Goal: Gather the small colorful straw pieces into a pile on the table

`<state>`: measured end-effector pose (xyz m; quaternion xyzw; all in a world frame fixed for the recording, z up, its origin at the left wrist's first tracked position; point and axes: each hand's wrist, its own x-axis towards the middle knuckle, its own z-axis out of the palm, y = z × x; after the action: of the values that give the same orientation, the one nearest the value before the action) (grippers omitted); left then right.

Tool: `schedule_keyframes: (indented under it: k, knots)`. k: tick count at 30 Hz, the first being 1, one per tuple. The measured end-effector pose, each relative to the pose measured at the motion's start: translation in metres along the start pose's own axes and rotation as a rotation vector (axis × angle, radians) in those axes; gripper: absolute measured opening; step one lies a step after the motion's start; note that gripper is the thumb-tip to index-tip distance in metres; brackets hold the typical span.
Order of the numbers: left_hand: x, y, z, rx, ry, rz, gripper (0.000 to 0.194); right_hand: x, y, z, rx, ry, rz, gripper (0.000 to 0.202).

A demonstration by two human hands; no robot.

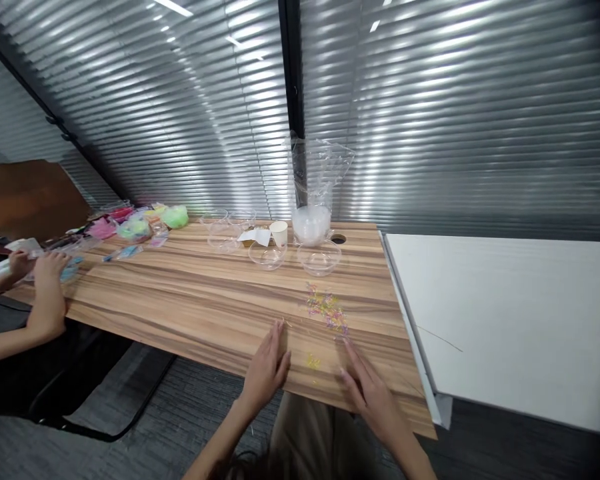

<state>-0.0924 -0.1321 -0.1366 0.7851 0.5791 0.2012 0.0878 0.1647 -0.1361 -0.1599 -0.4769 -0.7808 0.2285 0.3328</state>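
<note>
Head view: in the lower centre of the frame, the left hand (267,369) lies on the wooden table (180,293), fingers extended — whether its fingertips pinch anything, I cannot tell. Right of it, the right hand (373,393) reaches in at a slant, its fingertips just beside the larger pile of colourful bits (327,310); its grip is also unclear. A small yellow cluster (313,361) sits between the hands. Clear bowls (319,259) stand above the pile, near centre.

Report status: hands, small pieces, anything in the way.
Left hand open on table. Right hand open at mixed-colour pile's near edge. Yellow pieces between hands. Clear bowls beyond, not blocking.
</note>
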Motion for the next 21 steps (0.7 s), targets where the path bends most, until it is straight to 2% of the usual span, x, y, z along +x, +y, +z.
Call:
schedule_keyframes:
  k: [6, 8, 12, 14, 16, 19, 21]
  knots:
    - [-0.007, 0.019, 0.004, -0.076, -0.108, 0.072, 0.058, 0.005, -0.003, 0.002, 0.063, 0.180, 0.087, 0.048]
    - [-0.005, 0.026, 0.006, -0.098, -0.141, 0.102, 0.058, 0.007, -0.006, -0.002, 0.092, 0.176, 0.089, 0.047]
    - [-0.005, 0.039, 0.012, -0.065, -0.129, 0.131, 0.064, 0.008, -0.009, -0.011, 0.172, 0.099, 0.060, 0.046]
    - [-0.007, 0.043, 0.014, -0.057, -0.135, 0.171, 0.066, 0.008, -0.008, -0.014, 0.191, 0.114, 0.065, 0.044]
    - [-0.008, 0.044, 0.014, -0.062, -0.146, 0.212, 0.068, 0.007, -0.004, -0.014, 0.217, 0.175, 0.118, 0.042]
    - [-0.007, 0.043, 0.007, -0.089, -0.171, 0.220, 0.070, 0.007, 0.004, -0.009, 0.240, 0.360, 0.265, 0.044]
    - [-0.003, 0.041, 0.001, -0.102, -0.198, 0.226, 0.075, 0.007, 0.007, -0.007, 0.247, 0.412, 0.298, 0.045]
